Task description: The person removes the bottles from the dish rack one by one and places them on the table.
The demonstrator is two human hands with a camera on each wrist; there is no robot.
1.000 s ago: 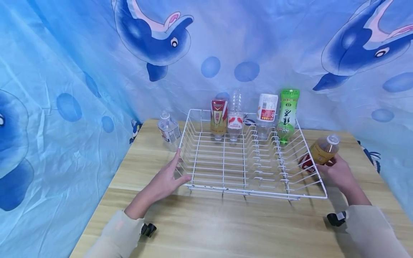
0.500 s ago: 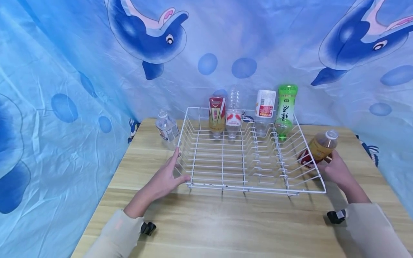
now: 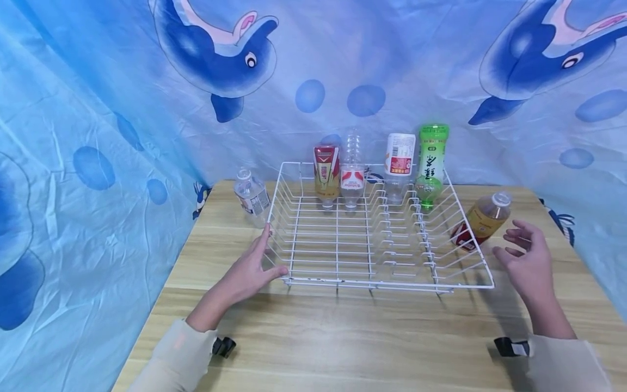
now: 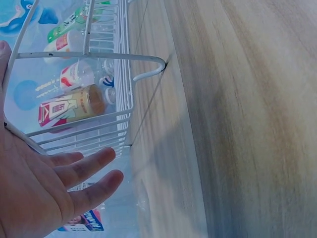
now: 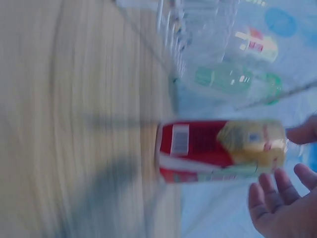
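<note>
A white wire dish rack stands on the wooden table. My left hand rests at its front left corner, the thumb on the rim; in the left wrist view the fingers extend loosely outside the wires. To the rack's right, a bottle with a red and yellow label stands upright on the table. Beside it, my right hand holds nothing, its fingers spread and slightly bent. The right wrist view, blurred, shows that bottle between thumb and fingers, with a gap visible to the fingers' side.
Several bottles stand upside down along the rack's back: a red-gold one, a clear one, a white-labelled one and a green one. Another clear bottle stands left of the rack. A blue dolphin-print curtain hangs behind.
My right hand has let go of the red and yellow bottle and drawn back to the right. The bottle stays standing there. My left hand keeps its place on the rack. The head view has shifted slightly.
</note>
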